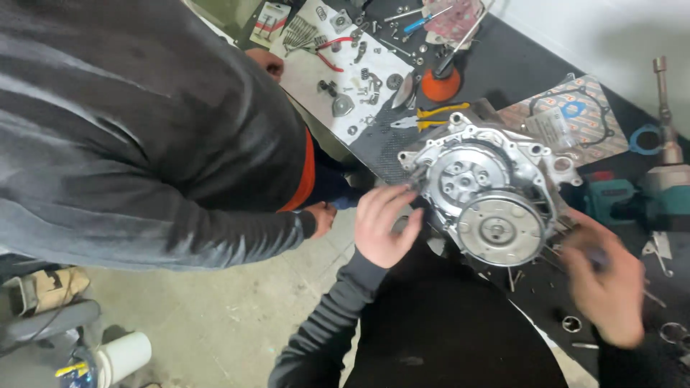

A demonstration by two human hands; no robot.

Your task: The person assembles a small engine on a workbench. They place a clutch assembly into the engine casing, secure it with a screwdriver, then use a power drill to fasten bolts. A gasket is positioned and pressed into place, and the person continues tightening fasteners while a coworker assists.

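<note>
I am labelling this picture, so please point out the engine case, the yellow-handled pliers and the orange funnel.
engine case (471, 179): head view, on the round clutch part in its middle.
yellow-handled pliers (440, 111): head view, on the upper yellow handle.
orange funnel (440, 86): head view, on its orange cone.

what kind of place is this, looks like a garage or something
Most likely a small repair workshop or garage. An engine casing with its round plates exposed sits on a dark workbench, small parts and pliers are spread over a sheet of paper, and the floor is bare concrete.
</note>
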